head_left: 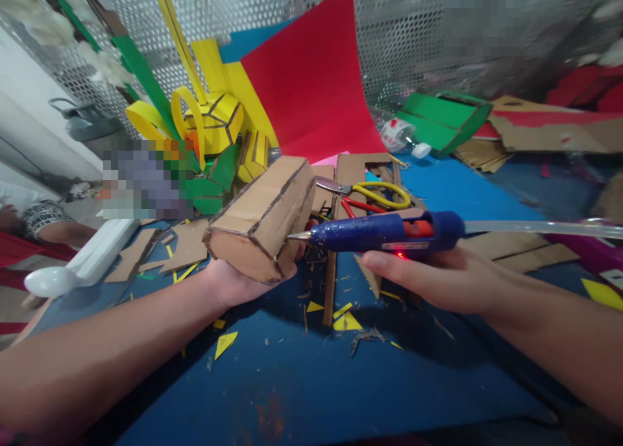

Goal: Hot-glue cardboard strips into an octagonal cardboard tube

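Observation:
My left hand grips a long hexagonal cardboard prism from below, holding it above the blue table. In my right hand is a blue hot glue gun with a red trigger and a clear glue stick running out of its back. The gun's metal nozzle touches the right edge of the prism near its front end. Both hands are closed around what they hold.
Yellow-handled scissors and a cardboard frame lie behind the gun. Red paper, yellow and green paper shapes and a green box stand at the back. Cardboard scraps and yellow triangles litter the table. A white lamp lies left.

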Tool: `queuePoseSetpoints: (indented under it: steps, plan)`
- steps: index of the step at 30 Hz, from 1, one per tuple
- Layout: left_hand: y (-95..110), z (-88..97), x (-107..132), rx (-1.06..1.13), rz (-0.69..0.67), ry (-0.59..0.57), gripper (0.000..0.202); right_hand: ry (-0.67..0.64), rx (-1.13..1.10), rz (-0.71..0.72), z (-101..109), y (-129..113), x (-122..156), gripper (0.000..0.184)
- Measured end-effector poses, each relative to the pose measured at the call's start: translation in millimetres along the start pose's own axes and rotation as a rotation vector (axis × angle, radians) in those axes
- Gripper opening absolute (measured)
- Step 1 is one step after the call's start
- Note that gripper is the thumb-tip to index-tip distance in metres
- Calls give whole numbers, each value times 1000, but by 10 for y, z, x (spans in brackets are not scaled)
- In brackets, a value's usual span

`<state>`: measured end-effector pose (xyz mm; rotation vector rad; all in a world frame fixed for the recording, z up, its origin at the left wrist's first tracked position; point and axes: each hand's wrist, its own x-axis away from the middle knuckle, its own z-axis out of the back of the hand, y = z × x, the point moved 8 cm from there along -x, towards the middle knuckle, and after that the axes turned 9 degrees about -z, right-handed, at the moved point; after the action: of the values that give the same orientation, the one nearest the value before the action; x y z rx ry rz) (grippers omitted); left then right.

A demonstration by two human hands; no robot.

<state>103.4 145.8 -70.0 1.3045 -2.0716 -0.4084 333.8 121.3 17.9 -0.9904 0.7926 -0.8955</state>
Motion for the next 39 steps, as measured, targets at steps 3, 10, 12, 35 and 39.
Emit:
queuePoseSetpoints:
  steps: [3, 10, 12, 35, 39]
  plan:
    - [-3, -1, -3, 27, 8, -30, 54, 16, 18, -8, 14, 2, -1, 20]
    - [-20, 51, -23, 63, 30, -44, 54, 29, 27, -48, 28, 101, 22, 34]
    - [-21, 47, -22, 66, 26, -44, 53, 23, 42, -67, 28, 125, 24, 40]
    - [-1, -58, -7, 68, -20, -12, 54, -14, 61, -59, -10, 46, 40, 25]
    - [-1, -19, -3, 60, -22, 48, 57, -12, 40, -63, -4, 68, 32, 26]
